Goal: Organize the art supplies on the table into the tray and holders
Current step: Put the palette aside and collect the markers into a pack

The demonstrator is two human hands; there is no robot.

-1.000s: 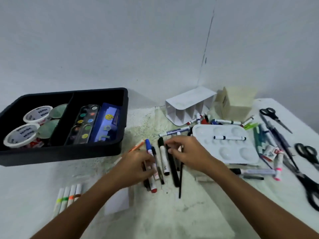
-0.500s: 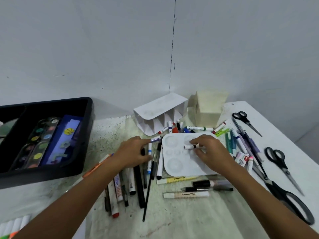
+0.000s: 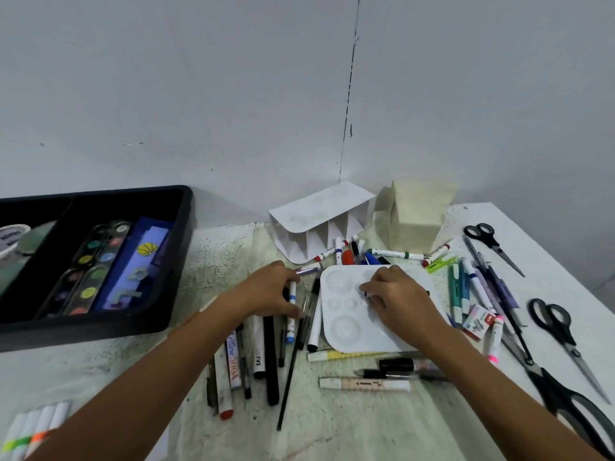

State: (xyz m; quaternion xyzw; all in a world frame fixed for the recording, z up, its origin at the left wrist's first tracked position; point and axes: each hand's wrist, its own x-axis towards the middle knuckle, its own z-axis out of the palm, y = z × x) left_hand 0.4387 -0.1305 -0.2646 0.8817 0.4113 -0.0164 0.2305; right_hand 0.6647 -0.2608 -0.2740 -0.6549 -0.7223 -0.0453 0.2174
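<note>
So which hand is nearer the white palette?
Right. The right hand rests on top of the palette, pinching a small marker there. The left hand is just off its left edge, among the pens.

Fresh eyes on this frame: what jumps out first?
The two hands at centre: the left hand grips a blue-capped marker among a row of pens, while the right hand rests on the white paint palette, pinching something small and dark. At left sits the black tray holding watercolour sets; at right, several black scissors lie along the table edge. The white holder lies tipped on its side by the wall.
</note>
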